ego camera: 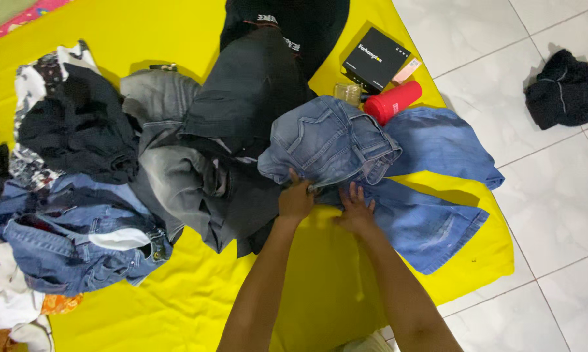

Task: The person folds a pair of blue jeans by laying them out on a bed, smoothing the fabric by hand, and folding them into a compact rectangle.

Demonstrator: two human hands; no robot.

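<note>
A yellow sheet [320, 274] covers the floor under me, with a heap of dark and grey clothes [196, 150] at my left. The blue jeans [372, 163] lie spread on the sheet before me. My left hand [296, 201] clenches their waistband edge; my right hand [357, 212] presses flat, fingers spread. A red cup [393, 102] lies beyond them.
</note>
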